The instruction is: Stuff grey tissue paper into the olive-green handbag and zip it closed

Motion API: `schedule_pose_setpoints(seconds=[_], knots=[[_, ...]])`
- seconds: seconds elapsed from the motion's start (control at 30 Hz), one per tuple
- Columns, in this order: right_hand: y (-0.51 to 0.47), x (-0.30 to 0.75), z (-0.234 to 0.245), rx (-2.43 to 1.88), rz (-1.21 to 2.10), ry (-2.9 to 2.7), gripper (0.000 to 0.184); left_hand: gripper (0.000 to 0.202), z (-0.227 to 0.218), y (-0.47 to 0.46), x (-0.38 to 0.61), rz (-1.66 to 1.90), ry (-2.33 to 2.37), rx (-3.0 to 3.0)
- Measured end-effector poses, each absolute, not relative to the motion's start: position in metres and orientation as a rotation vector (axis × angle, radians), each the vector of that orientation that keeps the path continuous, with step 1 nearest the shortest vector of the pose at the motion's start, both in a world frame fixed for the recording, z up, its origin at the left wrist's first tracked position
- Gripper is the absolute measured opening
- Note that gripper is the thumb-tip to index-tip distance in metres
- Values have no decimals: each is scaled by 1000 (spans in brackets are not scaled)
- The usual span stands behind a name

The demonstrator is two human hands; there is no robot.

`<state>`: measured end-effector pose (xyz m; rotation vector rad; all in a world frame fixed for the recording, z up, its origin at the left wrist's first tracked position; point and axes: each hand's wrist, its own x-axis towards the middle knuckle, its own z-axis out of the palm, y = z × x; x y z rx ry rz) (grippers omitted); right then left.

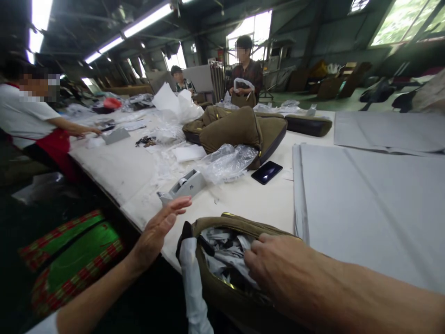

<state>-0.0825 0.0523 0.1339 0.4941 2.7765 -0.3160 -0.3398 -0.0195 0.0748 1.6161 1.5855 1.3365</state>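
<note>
An olive-brown fabric bag (222, 278) lies at the table's front edge, its gold-toothed zipper open. Crumpled grey-white paper (225, 255) fills the inside. My right hand (274, 264) reaches into the opening with curled fingers against the paper; the fingertips are hidden, so what they grip cannot be seen. To the left of the bag, my left hand (162, 227) hovers above the table edge, fingers stretched out and holding nothing. Between that hand and the bag opening, a handle wrapped in white material (193, 283) hangs down the bag's near left side.
Beyond the bag are a grey tape dispenser (189, 184), a phone (267, 172), clear plastic (225, 164) and more olive bags (232, 132). Large grey sheets (368, 199) lie on the right. A green checked bag (79, 255) is below left. Several people work around the table.
</note>
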Motion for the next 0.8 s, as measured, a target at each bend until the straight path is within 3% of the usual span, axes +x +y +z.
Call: schedule_pose_setpoints(seconds=[0.13, 0.27, 0.43, 0.5, 0.57, 0.63, 0.7, 0.77, 0.8], knots=[[54, -130, 118, 741, -605, 2632, 29, 63, -6, -28, -338, 1460, 1416, 1191], [62, -151, 87, 986, -722, 2716, 55, 74, -46, -27, -323, 1522, 1247, 1160], [72, -170, 65, 1359, -999, 2721, 21, 87, -40, -20, -314, 1530, 1276, 1335], [70, -179, 62, 1364, -1407, 2677, 11, 91, -34, -18, -311, 1557, 1257, 1334], [67, -185, 61, 1193, -2005, 2447, 16, 92, -31, -17, -310, 1573, 1245, 1330], [63, -182, 60, 943, -2348, 2238, 23, 92, -29, -18, -311, 1569, 1238, 1346], [62, -171, 61, 826, -2194, 2421, 21, 92, -26, -18, -315, 1542, 1240, 1377], [63, -155, 61, 863, -1665, 2806, 16, 93, -24, -17, -320, 1524, 1254, 1396], [64, -146, 60, 928, -1393, 2933, 23, 94, -23, -16, -322, 1513, 1256, 1390]])
